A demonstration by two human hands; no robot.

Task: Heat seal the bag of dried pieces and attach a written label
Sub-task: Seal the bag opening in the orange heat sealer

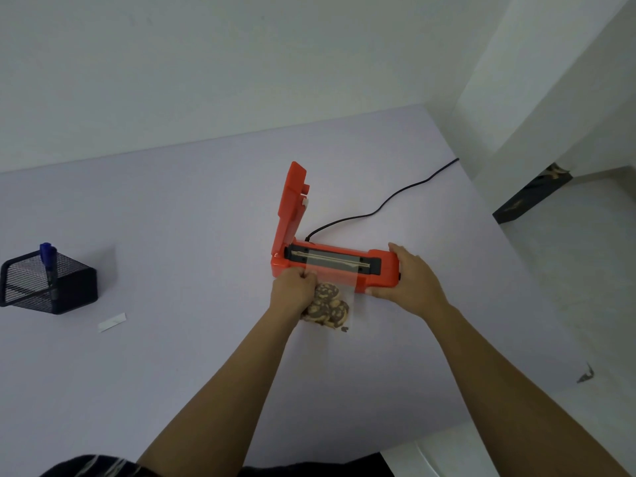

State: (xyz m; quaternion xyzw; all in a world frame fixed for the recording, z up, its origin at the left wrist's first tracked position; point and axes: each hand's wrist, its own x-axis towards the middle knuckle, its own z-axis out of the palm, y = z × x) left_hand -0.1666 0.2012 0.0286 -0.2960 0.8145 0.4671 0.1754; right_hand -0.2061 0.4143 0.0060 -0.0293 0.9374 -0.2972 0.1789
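The orange plastic heat sealer stands open, its lid raised. The left hand pinches the clear plastic bag of brown dried pieces, whose mouth lies across the sealing bar. The right hand clasps the sealer's right end. Sealing looks not yet done. The white paper label strip lies untouched off left, near the blue marker.

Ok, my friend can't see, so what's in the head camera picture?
A person's left hand pinches a clear bag of dried pieces, its top laid across the open orange heat sealer, while the right hand grips the sealer's end. A white label strip and a mesh pen holder sit far left.
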